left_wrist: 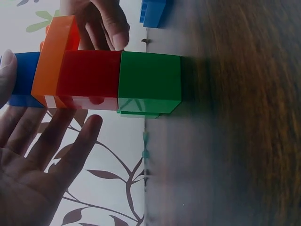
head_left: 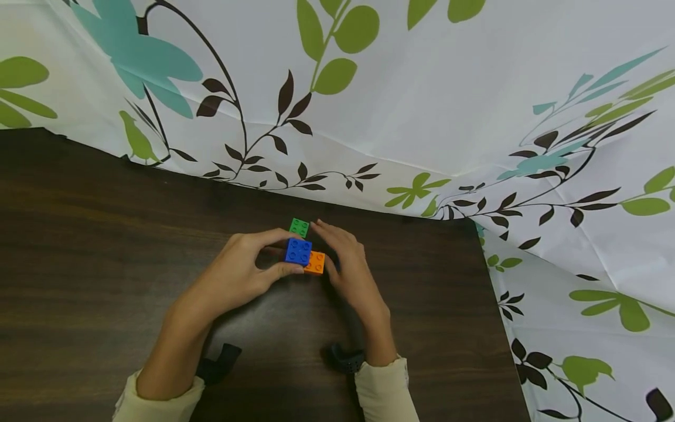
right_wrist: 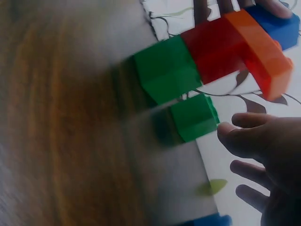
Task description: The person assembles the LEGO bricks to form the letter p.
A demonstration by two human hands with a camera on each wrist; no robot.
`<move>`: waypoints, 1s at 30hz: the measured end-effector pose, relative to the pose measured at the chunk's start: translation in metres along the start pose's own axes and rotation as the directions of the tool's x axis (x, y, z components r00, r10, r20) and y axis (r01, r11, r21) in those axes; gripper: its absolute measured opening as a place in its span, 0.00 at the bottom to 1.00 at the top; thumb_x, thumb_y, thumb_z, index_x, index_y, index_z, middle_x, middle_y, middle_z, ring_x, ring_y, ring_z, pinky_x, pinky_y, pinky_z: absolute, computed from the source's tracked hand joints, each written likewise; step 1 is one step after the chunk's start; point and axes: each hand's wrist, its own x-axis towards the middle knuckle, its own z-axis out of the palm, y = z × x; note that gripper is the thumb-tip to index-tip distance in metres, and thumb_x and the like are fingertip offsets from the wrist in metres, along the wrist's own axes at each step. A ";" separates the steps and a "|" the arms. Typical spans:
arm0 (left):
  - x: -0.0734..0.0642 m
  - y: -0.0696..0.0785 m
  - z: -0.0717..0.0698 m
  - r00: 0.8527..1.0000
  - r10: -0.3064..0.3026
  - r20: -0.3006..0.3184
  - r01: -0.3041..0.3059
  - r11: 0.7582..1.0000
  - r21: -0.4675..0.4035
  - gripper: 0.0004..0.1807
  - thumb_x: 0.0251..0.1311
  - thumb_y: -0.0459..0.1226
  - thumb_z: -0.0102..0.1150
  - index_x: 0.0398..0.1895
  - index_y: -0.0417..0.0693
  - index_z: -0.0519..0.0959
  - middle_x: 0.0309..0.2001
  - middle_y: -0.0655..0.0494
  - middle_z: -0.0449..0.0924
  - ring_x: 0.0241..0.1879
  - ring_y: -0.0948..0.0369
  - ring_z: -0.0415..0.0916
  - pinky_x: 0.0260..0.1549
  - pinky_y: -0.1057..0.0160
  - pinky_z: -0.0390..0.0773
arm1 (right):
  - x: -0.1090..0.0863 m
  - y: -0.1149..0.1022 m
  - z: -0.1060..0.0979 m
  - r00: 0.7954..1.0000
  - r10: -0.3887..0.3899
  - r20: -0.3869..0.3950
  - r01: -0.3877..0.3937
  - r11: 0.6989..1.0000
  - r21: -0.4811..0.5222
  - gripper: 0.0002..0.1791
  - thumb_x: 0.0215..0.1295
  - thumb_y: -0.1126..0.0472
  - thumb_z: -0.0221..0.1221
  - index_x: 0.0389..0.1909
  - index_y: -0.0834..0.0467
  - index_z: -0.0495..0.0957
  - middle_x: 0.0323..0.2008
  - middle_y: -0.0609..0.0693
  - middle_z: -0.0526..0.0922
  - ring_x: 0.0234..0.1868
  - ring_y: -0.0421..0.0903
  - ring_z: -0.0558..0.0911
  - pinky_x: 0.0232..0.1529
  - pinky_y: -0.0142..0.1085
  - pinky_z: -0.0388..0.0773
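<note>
A stack of toy building bricks stands on the dark table: a green brick [left_wrist: 149, 80] at the bottom, then a red brick [left_wrist: 89, 77], an orange brick [head_left: 316, 264] jutting out to the right, and a blue brick [head_left: 298, 252] on top. My left hand [head_left: 237, 266] pinches the top blue brick between thumb and fingers. The right hand [head_left: 348, 264] is beside the stack's right side, fingers extended and holding nothing. Another green brick [right_wrist: 194, 117] stands on the table just behind the stack, its studs [head_left: 299, 227] showing from above.
Another blue brick [left_wrist: 154, 13] lies on the table, hidden in the head view. A white cloth [head_left: 422, 117] with leaf and bird prints hangs along the back and right edges of the brown wooden table [head_left: 105, 264].
</note>
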 end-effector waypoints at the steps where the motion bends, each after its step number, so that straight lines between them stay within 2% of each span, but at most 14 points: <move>1: 0.000 0.000 0.000 1.000 0.001 0.000 -0.001 1.000 0.003 0.23 0.70 0.42 0.72 0.65 0.48 0.83 0.56 0.49 0.91 0.59 0.48 0.87 0.60 0.37 0.83 | 0.000 -0.001 0.002 1.000 -0.003 0.014 0.003 1.000 0.002 0.35 0.74 0.75 0.60 0.79 0.50 0.71 0.81 0.51 0.69 0.81 0.59 0.67 0.78 0.68 0.62; 6: 0.000 0.002 0.000 1.000 -0.004 0.004 0.004 1.000 0.015 0.24 0.71 0.42 0.71 0.66 0.47 0.82 0.54 0.50 0.91 0.55 0.51 0.88 0.55 0.41 0.86 | 0.001 -0.006 0.009 0.997 0.023 0.076 -0.021 1.000 -0.023 0.40 0.73 0.77 0.60 0.81 0.45 0.69 0.84 0.47 0.63 0.83 0.58 0.64 0.81 0.69 0.56; 9: 0.000 0.002 0.000 1.000 -0.003 0.002 0.003 1.000 0.003 0.24 0.71 0.41 0.71 0.67 0.46 0.82 0.55 0.49 0.91 0.53 0.52 0.89 0.53 0.42 0.87 | 0.002 -0.008 0.011 0.996 0.045 0.079 -0.041 0.998 -0.040 0.41 0.71 0.77 0.63 0.80 0.43 0.70 0.84 0.47 0.63 0.83 0.58 0.64 0.81 0.69 0.56; 11: 0.000 0.002 0.000 1.000 0.005 -0.004 -0.005 1.000 -0.008 0.23 0.70 0.41 0.72 0.66 0.46 0.82 0.54 0.49 0.91 0.52 0.52 0.89 0.53 0.43 0.87 | 0.003 -0.009 0.012 0.997 0.047 0.058 -0.044 0.998 -0.043 0.40 0.69 0.77 0.64 0.78 0.45 0.72 0.83 0.48 0.65 0.82 0.58 0.66 0.81 0.67 0.59; 15: 0.000 0.001 0.000 1.000 0.013 -0.013 -0.013 1.000 -0.026 0.21 0.70 0.40 0.72 0.63 0.47 0.84 0.54 0.49 0.91 0.52 0.52 0.89 0.53 0.42 0.87 | 0.004 -0.010 0.011 0.999 0.038 -0.018 -0.039 0.998 -0.040 0.31 0.69 0.75 0.66 0.70 0.50 0.80 0.78 0.51 0.73 0.78 0.58 0.72 0.80 0.63 0.64; 18: 0.000 0.001 0.000 1.000 0.010 -0.017 -0.011 1.000 -0.029 0.20 0.69 0.41 0.73 0.62 0.48 0.84 0.54 0.49 0.91 0.52 0.52 0.89 0.54 0.41 0.87 | 0.003 -0.009 0.011 0.997 0.046 -0.057 -0.048 0.998 -0.035 0.25 0.69 0.73 0.68 0.64 0.52 0.84 0.76 0.52 0.76 0.76 0.58 0.74 0.78 0.66 0.65; 22: 0.000 0.001 0.000 1.000 0.010 -0.022 -0.011 1.000 -0.030 0.20 0.69 0.41 0.73 0.62 0.48 0.85 0.54 0.48 0.91 0.52 0.52 0.89 0.53 0.42 0.87 | 0.002 -0.009 0.010 0.994 0.071 -0.084 -0.074 0.997 -0.034 0.23 0.67 0.74 0.69 0.60 0.53 0.85 0.72 0.52 0.80 0.75 0.57 0.75 0.77 0.69 0.64; 30: 0.000 0.000 0.001 1.000 0.002 -0.017 -0.003 0.999 -0.038 0.21 0.70 0.42 0.72 0.63 0.46 0.84 0.52 0.49 0.91 0.50 0.53 0.89 0.49 0.47 0.88 | 0.002 -0.004 0.009 0.980 0.097 -0.176 -0.099 0.995 0.000 0.16 0.65 0.74 0.71 0.50 0.55 0.87 0.60 0.51 0.87 0.66 0.55 0.81 0.72 0.57 0.76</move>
